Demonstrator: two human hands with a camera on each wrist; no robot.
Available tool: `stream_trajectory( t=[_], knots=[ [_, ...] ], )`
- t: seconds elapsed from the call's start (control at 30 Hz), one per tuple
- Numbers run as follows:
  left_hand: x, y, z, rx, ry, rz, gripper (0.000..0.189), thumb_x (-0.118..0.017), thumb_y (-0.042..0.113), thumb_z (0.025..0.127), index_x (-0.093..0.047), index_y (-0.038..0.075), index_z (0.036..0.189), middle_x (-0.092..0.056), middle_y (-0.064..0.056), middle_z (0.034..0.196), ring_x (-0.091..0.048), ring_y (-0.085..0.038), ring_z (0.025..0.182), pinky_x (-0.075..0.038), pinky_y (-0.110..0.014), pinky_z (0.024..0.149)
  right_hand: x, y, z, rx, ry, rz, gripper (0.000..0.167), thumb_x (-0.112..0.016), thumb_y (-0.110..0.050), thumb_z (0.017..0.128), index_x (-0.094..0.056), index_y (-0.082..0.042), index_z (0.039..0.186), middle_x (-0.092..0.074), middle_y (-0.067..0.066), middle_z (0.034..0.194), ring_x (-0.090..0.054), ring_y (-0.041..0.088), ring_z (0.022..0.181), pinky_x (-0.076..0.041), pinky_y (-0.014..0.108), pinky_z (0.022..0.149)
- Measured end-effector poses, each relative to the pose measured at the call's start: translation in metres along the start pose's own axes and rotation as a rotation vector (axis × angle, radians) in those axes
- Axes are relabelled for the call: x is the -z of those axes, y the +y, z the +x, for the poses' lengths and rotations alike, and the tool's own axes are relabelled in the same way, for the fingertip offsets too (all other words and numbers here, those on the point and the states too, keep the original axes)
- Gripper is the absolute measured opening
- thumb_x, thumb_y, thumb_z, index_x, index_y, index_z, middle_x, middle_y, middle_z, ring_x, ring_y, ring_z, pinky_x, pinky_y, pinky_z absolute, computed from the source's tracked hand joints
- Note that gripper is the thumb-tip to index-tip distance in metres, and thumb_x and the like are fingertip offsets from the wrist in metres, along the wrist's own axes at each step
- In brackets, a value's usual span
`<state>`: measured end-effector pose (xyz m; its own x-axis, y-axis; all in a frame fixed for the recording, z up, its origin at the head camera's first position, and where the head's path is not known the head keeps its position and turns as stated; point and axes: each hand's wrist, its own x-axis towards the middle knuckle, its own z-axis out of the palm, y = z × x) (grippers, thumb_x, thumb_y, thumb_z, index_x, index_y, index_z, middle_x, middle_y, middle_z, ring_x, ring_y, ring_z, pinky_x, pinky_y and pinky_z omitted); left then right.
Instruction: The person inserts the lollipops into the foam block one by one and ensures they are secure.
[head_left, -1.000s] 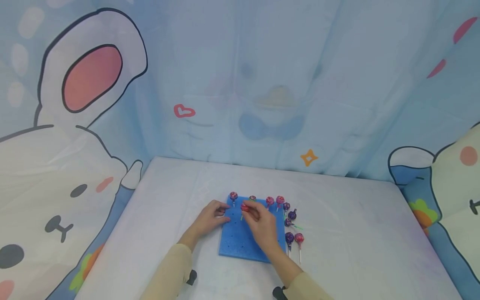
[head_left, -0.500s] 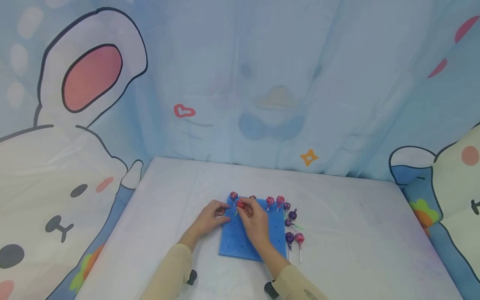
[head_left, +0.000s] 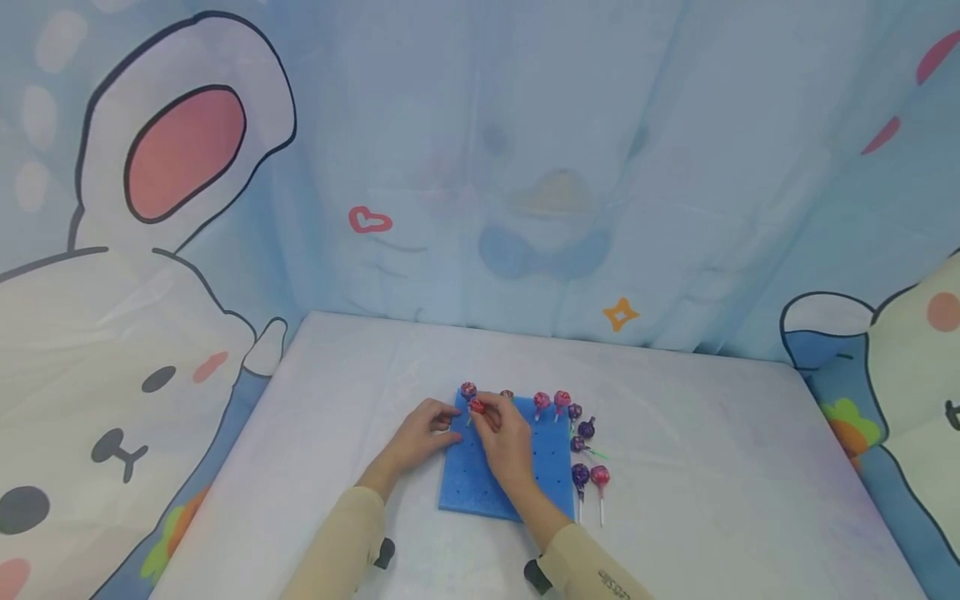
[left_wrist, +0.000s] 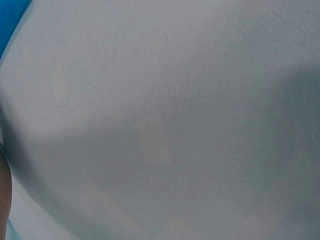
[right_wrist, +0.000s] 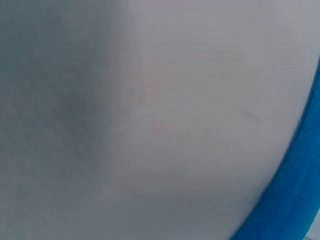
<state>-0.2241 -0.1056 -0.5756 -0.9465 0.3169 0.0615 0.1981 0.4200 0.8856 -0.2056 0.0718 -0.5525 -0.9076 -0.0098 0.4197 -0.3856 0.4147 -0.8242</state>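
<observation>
In the head view my right hand [head_left: 507, 437] pinches a red lollipop [head_left: 477, 407] over the upper left of a blue foam board [head_left: 480, 487] dotted with small holes. The lollipop's stick points down toward the board. My left hand [head_left: 422, 435] rests at the board's left edge, fingers loosely bent, thumb and fingertips at the rim. Along the board's far edge several lollipops stand upright: a dark red one [head_left: 468, 390] at the left corner, one partly hidden behind my right hand, and two pink ones, among them a lollipop [head_left: 542, 402] nearer the right.
Beside the board's right edge lie several loose lollipops, including a purple lollipop [head_left: 581, 475] and a pink lollipop [head_left: 600, 476]. A white cloth [head_left: 697, 467] covers the table, with a printed curtain [head_left: 420, 275] behind. Both wrist views show mostly cloth and a strip of blue board [right_wrist: 295, 175].
My right hand has carried the red lollipop left across the board, toward the upper left corner. The left hand has stayed at the board's edge.
</observation>
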Motion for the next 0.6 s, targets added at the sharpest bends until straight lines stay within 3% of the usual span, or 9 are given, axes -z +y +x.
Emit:
stream_trajectory(
  t=[0.33,0.6],
  knots=[
    [0.0004,0.0007,0.0005,0.033,-0.023,0.019,0.041,-0.073,0.018,0.089,-0.06,0.004,0.125,-0.054,-0.008,0.119,-0.06,-0.021,0.108,-0.051,-0.027,0.096,-0.0006,-0.0001,-0.0038,-0.053,-0.068,-0.013,0.026,-0.07,-0.002,0.089,-0.064,-0.006,0.114,-0.067,0.008,0.114,-0.065,0.018,0.11,-0.053,0.02,0.088],
    [0.0006,0.0021,-0.0004,-0.004,-0.004,0.019,0.039,-0.074,0.014,0.088,-0.06,0.001,0.122,-0.056,-0.011,0.118,-0.062,-0.024,0.106,-0.053,-0.029,0.094,0.0005,-0.0033,-0.0029,-0.133,-0.107,0.032,0.029,-0.07,-0.01,0.09,-0.067,-0.006,0.118,-0.069,0.01,0.116,-0.067,0.021,0.107,-0.055,0.024,0.085]
  ],
)
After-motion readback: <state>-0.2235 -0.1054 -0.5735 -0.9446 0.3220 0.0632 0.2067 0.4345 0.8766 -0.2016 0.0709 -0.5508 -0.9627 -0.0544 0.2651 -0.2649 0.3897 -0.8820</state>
